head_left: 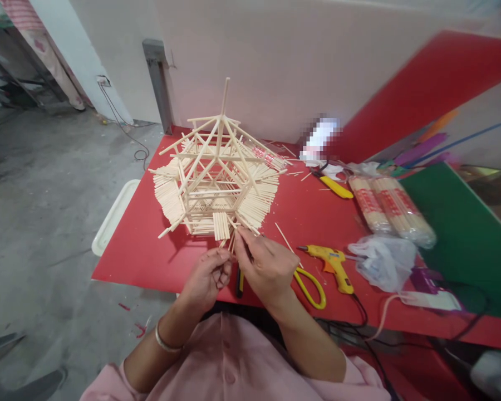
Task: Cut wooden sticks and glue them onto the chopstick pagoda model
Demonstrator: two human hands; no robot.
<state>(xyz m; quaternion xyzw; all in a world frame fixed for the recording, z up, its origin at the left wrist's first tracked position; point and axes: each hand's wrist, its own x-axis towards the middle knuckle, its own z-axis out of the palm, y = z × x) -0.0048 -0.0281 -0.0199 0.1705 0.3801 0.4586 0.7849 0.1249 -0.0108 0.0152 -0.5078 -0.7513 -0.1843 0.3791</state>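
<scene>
A pavilion-like model made of pale wooden sticks [217,161] stands on the red tabletop, with a pointed open roof frame and a fanned skirt of sticks around it. My right hand [269,264] is at its front edge, thumb and forefinger pinched on a thin wooden stick [231,240] beside a short row of sticks [221,225]. Just left and lower, my left hand [209,278] has its fingers curled and thumb pressed to the forefinger; what they hold, if anything, is hidden. Both hands are close together in front of the model.
Right of my hands lie yellow-handled pliers [311,288] and a yellow glue gun [332,264] with its cord. Farther right are bundles of sticks [392,209], a plastic bag [386,259] and a green board [459,234]. A black-and-yellow tool [239,283] lies near the table's front edge.
</scene>
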